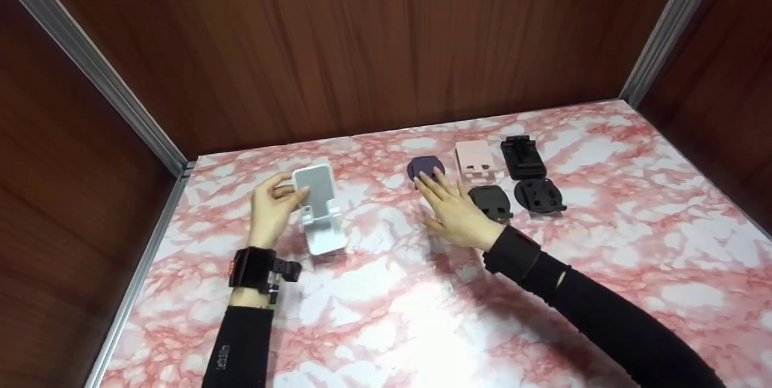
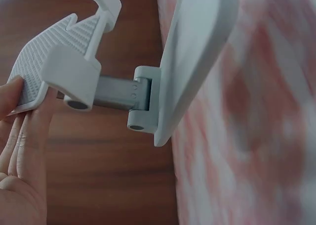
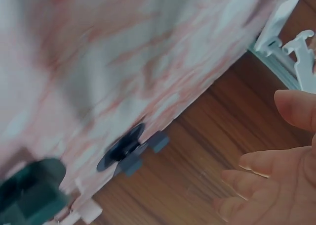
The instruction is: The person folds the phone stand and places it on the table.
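Observation:
On the left of the head view, my left hand (image 1: 269, 207) pinches the upper plate of a white folding phone stand (image 1: 326, 237) between thumb and fingers. The left wrist view shows the stand's ribbed plate (image 2: 49, 42) with two hooked lips, its metal hinge arm (image 2: 116, 92) and its smooth base (image 2: 195, 42), tilted above the table. My right hand (image 1: 456, 212) has its fingers extended and holds nothing. Its fingertips overlap a navy round-based phone stand (image 1: 424, 165) in the head view; the right wrist view shows them apart from that stand (image 3: 123, 148).
Right of the navy stand are a pink phone stand (image 1: 474, 154), a black rectangular one (image 1: 523, 160), a dark round one (image 1: 490, 198) and a black round one (image 1: 540, 195). Wood-grain panels (image 1: 386, 44) wall the back and sides of the marbled table (image 1: 374, 291).

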The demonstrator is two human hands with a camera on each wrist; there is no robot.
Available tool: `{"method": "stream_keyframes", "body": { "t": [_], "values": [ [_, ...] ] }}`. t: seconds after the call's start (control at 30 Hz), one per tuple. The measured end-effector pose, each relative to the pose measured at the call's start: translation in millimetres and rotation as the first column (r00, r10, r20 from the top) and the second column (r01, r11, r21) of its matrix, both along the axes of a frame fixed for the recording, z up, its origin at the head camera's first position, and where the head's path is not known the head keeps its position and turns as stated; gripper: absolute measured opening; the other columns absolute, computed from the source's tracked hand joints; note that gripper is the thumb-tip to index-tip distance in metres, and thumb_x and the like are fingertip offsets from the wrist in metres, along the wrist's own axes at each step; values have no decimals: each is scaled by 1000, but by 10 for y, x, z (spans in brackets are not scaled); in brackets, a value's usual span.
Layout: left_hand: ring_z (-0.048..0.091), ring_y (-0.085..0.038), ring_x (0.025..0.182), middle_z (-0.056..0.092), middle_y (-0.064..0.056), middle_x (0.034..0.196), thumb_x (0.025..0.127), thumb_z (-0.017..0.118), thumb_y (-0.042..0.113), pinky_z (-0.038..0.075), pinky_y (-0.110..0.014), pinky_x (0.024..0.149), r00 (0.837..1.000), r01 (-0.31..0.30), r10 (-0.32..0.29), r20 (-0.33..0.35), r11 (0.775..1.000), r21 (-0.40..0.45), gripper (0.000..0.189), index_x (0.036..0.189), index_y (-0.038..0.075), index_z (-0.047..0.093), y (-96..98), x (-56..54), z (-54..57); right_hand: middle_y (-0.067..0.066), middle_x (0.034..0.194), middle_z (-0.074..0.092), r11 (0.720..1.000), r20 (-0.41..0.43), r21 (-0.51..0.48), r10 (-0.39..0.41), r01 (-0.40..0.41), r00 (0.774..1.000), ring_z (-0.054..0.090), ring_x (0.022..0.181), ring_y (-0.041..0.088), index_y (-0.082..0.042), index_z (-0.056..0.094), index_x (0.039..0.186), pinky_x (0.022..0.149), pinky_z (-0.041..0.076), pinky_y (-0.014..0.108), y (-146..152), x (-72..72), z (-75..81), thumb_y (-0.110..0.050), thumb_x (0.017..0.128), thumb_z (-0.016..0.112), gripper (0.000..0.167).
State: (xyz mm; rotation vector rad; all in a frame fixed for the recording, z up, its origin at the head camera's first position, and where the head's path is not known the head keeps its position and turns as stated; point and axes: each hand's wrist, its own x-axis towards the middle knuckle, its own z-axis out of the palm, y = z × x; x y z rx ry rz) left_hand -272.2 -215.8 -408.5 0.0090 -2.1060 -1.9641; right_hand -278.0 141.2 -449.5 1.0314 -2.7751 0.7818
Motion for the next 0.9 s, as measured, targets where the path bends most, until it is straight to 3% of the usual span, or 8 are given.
{"method": "stream_keyframes", "body": {
  "t": [0.1,0.17,0.27,0.37,0.5,0.6,0.73,0.9],
  "values": [
    [75,-5,76,81,-19,96,96,76,-16,67,-22,74,999,28,-28,-34,1000,-1,34,128,-19,67,185,40,81,29,180,23,997,76,-68,43,-38,996,9,168,50,4,28,173,130,7,80,-3,-67,-163,-33,115,60,76],
    [75,-6,78,80,-22,101,96,75,-16,67,-23,75,997,48,-48,-60,999,0,33,128,-19,67,304,73,124,31,178,25,992,175,-118,62,-41,983,15,167,51,6,29,172,131,11,76,-35,-40,-159,-34,115,60,77],
    [76,-9,82,79,-26,105,96,75,-16,68,-25,76,991,88,-86,-98,996,14,32,127,-19,67,470,137,183,29,177,30,979,306,-198,115,-55,945,28,164,48,5,25,173,134,23,66,-77,-12,-193,-44,116,57,82],
    [76,-11,84,79,-27,106,97,74,-15,68,-26,77,986,122,-120,-119,992,15,31,127,-19,67,606,192,229,30,174,36,934,495,-356,208,-21,843,37,160,47,6,20,174,132,32,59,-148,154,-30,-40,116,57,83],
    [77,-14,87,79,-29,106,98,74,-15,68,-26,78,976,158,-157,-151,987,-6,30,127,-19,67,745,244,290,37,170,35,813,668,-569,370,123,646,42,157,47,13,15,171,131,38,53,-223,330,138,-17,118,52,72],
    [78,-17,90,78,-31,108,99,73,-14,68,-26,78,967,184,-185,-178,983,-24,29,127,-19,67,824,266,324,40,161,43,731,703,-640,433,236,564,62,141,38,18,13,169,124,48,48,-251,380,144,-4,116,47,67],
    [78,-18,93,78,-29,112,100,72,-13,68,-28,81,957,235,-234,-173,972,-13,31,129,-18,66,899,268,329,24,141,65,650,692,-691,468,317,550,75,113,17,20,15,167,111,60,42,-262,397,89,6,111,51,68],
    [76,-24,104,77,-26,119,97,77,-11,67,-33,93,959,224,-231,-164,973,-64,37,132,-17,68,933,232,295,19,126,78,620,669,-715,474,322,572,79,106,16,22,27,163,104,63,42,-224,401,43,10,107,58,65]
  ]
}}
